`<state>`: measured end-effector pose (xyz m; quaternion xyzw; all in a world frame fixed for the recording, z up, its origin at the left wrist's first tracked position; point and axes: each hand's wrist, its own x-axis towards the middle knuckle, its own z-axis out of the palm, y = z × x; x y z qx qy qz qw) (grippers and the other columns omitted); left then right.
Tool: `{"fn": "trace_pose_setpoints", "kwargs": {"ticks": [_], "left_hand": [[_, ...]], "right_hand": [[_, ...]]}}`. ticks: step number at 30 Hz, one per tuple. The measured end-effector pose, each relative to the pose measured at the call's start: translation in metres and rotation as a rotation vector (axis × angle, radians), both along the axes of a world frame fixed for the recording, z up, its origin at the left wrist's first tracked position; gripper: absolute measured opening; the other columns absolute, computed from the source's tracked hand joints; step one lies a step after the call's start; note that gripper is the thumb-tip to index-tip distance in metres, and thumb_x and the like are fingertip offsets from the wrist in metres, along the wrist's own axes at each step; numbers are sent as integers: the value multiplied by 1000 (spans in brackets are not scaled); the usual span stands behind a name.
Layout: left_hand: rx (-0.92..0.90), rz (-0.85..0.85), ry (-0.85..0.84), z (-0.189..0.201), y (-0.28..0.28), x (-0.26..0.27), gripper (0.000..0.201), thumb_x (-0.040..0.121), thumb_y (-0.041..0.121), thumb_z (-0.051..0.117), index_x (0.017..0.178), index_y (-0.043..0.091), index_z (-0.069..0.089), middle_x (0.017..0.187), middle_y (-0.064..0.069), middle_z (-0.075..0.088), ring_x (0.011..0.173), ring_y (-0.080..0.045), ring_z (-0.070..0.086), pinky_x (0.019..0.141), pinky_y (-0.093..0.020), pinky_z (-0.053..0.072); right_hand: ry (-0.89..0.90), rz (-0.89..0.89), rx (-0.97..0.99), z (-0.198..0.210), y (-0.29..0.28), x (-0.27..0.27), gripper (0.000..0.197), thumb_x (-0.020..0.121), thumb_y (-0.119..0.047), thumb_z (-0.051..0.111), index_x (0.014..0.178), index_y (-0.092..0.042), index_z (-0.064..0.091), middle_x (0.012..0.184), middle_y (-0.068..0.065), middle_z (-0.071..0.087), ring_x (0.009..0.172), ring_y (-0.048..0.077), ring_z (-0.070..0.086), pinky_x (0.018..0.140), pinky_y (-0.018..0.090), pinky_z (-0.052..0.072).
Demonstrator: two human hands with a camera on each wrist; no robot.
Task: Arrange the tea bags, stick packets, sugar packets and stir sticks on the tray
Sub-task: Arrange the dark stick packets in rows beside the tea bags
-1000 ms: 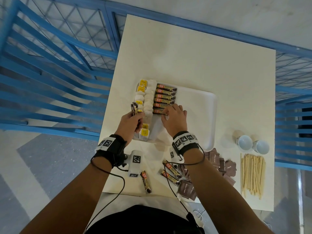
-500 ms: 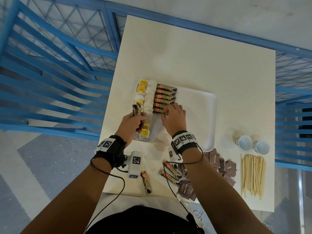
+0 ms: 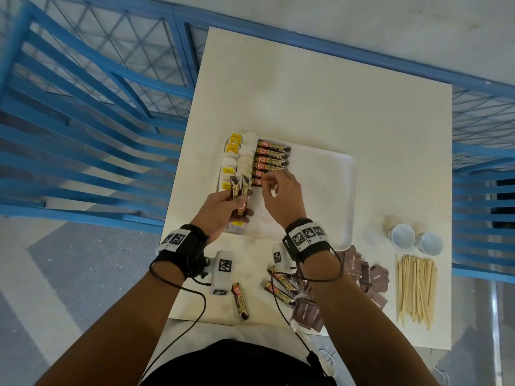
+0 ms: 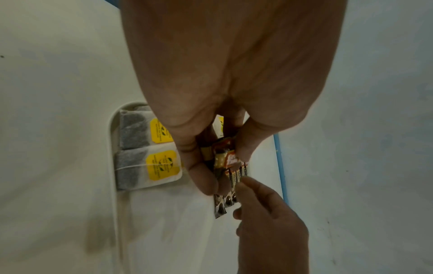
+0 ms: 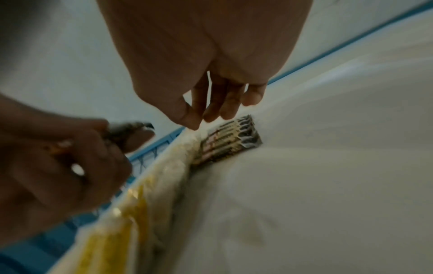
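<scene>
My left hand point(image 3: 223, 208) grips spare coffee stick packets point(image 3: 239, 190) as supply; my right hand point(image 3: 280, 195), fingers loose and empty, hovers over the tray's point(image 3: 328, 190) packet row point(image 3: 271, 160) to extend it.

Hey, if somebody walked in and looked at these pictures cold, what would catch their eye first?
Probably the two hands meeting over the white tray: the left hand grips a few stick packets while the right hand hovers at the row of stick packets on the tray. Next, the yellow-tagged tea bags along the tray's left edge, and the stir sticks lying at the table's right.
</scene>
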<state>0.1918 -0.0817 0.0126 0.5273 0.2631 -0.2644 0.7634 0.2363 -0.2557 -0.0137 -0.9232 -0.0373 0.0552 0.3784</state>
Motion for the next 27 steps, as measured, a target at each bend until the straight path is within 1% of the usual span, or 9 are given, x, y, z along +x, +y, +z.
{"fn": "trace_pose_setpoints", "kwargs": {"ticks": [3,6,10,13,17,19,21,24,27], "left_hand": [[-3,4,11,1,-2,0,15,100,7,60,111,4,70,97,-13,74,83,-26,74,64,-30,59],[46,-9,-7,0,-2,0,13,98,9,65,108,7,72,90,-8,75,88,-28,74,63,-31,53],[74,-28,-16,-2,0,-2,14,93,10,70,106,6,71,88,-12,74,80,-26,72,63,-32,47],[145,35,-19,-4,-1,-2,9,93,11,72,102,9,73,80,-5,74,73,-20,70,59,-28,47],[299,167,-29,-7,1,0,6,93,13,73,88,12,72,63,-2,68,57,-15,55,53,-25,45],[324,138,-45,-8,2,2,7,93,13,73,87,11,72,59,-1,67,51,-13,52,53,-26,44],[355,85,-68,-8,1,3,7,92,14,74,86,11,72,58,0,66,48,-10,52,54,-27,44],[373,97,-68,-8,-1,3,8,93,18,73,87,13,72,61,-1,68,53,-13,55,56,-28,46],[377,132,-20,-11,-1,4,16,97,27,69,92,12,72,69,-4,71,65,-21,59,58,-32,47]], "right_hand": [[221,-12,173,18,7,3,16,99,-28,60,104,-17,71,89,-10,68,82,6,61,77,21,48],[364,-32,291,25,8,7,20,96,-35,64,108,-21,70,91,-11,71,80,4,64,77,23,52],[421,-61,431,27,5,9,20,92,-24,72,110,-16,70,90,0,75,66,8,65,62,19,51],[404,-124,451,25,1,8,19,90,-20,74,107,-16,70,85,1,75,63,10,65,61,19,49],[302,-12,314,18,-4,0,15,90,-23,71,104,-25,69,89,-4,70,79,12,64,75,28,55],[181,135,189,16,-5,-7,15,88,-25,72,103,-26,71,95,-9,67,87,9,60,81,26,51],[92,245,46,15,-5,-12,19,85,-33,74,103,-30,70,101,-12,62,97,11,54,87,30,45],[61,301,-96,17,-8,-12,21,85,-35,73,105,-31,70,104,-13,60,104,15,50,88,35,38],[-7,253,-176,17,-15,-10,21,86,-34,73,107,-28,71,105,-10,60,104,16,48,88,35,36]]}}
